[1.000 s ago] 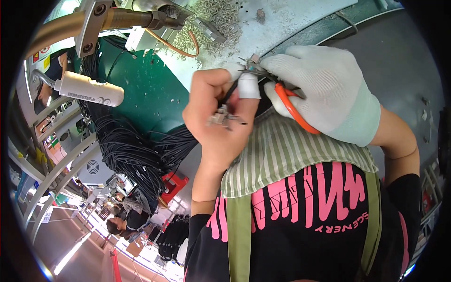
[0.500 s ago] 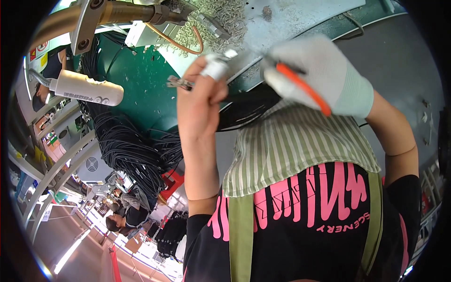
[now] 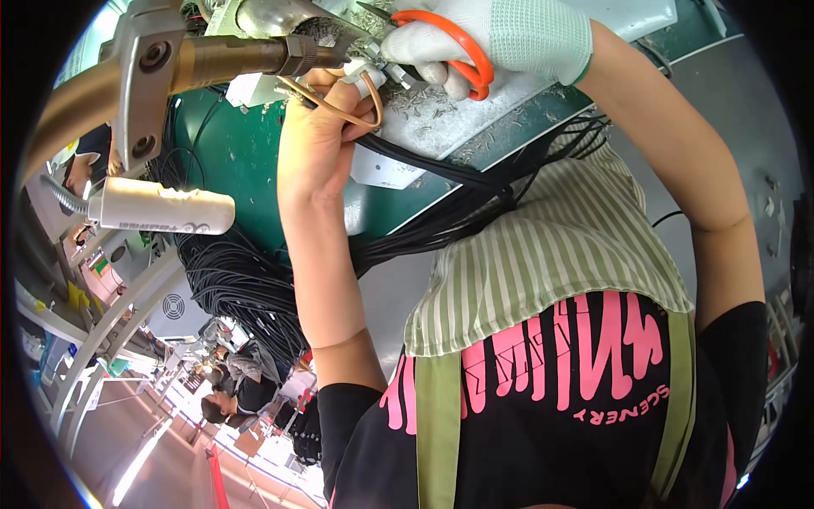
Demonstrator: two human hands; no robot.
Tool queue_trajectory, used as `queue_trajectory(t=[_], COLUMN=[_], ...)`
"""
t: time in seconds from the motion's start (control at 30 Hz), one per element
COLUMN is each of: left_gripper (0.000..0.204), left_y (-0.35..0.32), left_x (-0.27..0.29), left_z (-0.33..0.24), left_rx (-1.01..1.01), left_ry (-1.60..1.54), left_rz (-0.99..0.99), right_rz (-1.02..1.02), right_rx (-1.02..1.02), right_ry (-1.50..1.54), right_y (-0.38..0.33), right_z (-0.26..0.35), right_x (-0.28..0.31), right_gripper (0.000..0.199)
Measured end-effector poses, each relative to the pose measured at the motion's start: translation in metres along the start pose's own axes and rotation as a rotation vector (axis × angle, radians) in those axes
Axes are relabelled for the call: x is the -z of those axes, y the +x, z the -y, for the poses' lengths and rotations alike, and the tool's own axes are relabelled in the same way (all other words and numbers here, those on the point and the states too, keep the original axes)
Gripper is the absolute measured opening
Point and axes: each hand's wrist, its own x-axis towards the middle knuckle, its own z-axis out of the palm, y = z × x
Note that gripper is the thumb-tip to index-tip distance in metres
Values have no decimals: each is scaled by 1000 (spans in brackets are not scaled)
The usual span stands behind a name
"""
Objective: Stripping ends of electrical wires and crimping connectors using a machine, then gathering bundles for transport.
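My left hand (image 3: 326, 136) is up at the machine, bare apart from white wraps on the fingertips. Its thumb and fingers are pinched together, and what they hold is hidden. A thin tan tube (image 3: 376, 109) loops across those fingers. Close on its right, my right hand (image 3: 517, 38) wears a white knit glove and is closed around orange-handled scissors (image 3: 469, 47). Their dark pointed tip is directed up and left. A small metal block (image 3: 405, 76) lies between the two hands. Black cables (image 3: 449, 174) run from below my left hand toward my lap.
A brass-coloured pipe with a metal bracket (image 3: 151, 85) juts in from the upper left. Below it is a cream lamp (image 3: 165, 206). Metal scraps litter a pale plate (image 3: 475, 119) on the green table (image 3: 254, 161). A thick black cable bundle (image 3: 242, 284) hangs at the left; people work beyond.
Both hands have moved up and forward to the machine, the right also leftward with the scissors. The small metal clip-like piece seen by my left hand no longer shows. More black cable is visible.
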Motion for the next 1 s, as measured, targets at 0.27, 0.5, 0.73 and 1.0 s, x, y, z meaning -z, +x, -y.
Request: queue_trajectory(t=[0.27, 0.5, 0.73, 1.0], left_gripper=[11, 8, 6, 7], left_y=[4, -5, -3, -9], left_x=[-7, -16, -14, -14], left_z=[-1, -1, 0, -1], left_rx=[-81, -243, -194, -132], left_ry=[344, 524, 460, 385], left_rz=[-108, -199, -186, -140], right_rz=[35, 97, 134, 124], right_rx=[-2, 120, 688, 580], right_ry=[36, -57, -681, -626], right_y=[1, 6, 10, 8], right_z=[3, -6, -10, -3], right_x=[4, 12, 11, 6], right_gripper=[28, 28, 19, 22])
